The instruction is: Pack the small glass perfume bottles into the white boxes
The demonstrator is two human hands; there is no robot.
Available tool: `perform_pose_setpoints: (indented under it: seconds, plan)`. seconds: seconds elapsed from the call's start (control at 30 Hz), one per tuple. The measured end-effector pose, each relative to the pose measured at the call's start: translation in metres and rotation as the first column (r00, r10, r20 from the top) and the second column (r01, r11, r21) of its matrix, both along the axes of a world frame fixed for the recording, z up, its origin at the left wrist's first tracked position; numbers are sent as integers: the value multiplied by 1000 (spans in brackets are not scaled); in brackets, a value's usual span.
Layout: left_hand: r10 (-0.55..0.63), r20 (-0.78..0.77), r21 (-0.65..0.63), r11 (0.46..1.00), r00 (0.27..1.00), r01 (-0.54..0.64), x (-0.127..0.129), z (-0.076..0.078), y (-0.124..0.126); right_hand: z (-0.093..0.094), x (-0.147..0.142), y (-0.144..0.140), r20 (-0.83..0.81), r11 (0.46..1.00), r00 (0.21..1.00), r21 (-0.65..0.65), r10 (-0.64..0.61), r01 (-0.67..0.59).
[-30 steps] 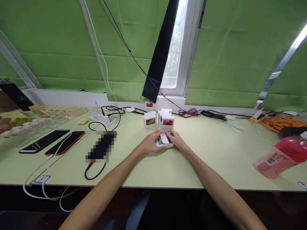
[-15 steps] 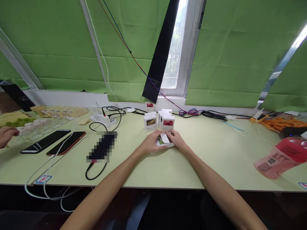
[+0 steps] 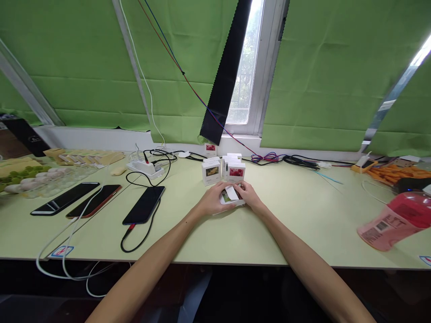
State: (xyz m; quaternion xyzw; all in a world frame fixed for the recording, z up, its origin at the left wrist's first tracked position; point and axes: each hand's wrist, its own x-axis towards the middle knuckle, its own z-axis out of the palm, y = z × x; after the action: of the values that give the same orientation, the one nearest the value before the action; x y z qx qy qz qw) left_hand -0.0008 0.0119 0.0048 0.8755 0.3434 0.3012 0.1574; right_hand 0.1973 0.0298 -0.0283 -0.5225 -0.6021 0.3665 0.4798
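Both my hands are closed around a small white box (image 3: 231, 193) with pictures on it, low over the table. My left hand (image 3: 215, 198) grips its left side, thumb along the near edge. On the opposite side, the fingers of my right hand (image 3: 249, 194) press on the top and right edge. A white flap shows on the box's upper face; the fingers cover part of it. Just behind stand more white boxes: one with a yellow picture (image 3: 211, 172) and one with a red picture (image 3: 235, 172), with others behind them.
To the left lie a charging phone (image 3: 144, 205), two more phones, a power strip (image 3: 145, 168) and trays of eggs (image 3: 37, 176). A pink bottle (image 3: 390, 222) leans at the right, near orange pieces (image 3: 397, 172). Cables (image 3: 299, 162) run along the back edge.
The other person's hand at the far left has gone out of view, baring the egg tray. My hands stay on the box almost unmoved.
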Motion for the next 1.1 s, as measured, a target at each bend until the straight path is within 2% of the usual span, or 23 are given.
perform_pose_setpoints:
  seconds: [0.33, 1.1]
  plan:
    - [23, 12, -1, 1000, 1000, -23, 1, -1, 2, 1, 1, -2, -29, 1000, 1000, -29, -8, 7]
    - [38, 2, 10, 999, 999, -38, 1, -2, 3, -2, 1, 1, 3, 999, 999, 6, -54, 54]
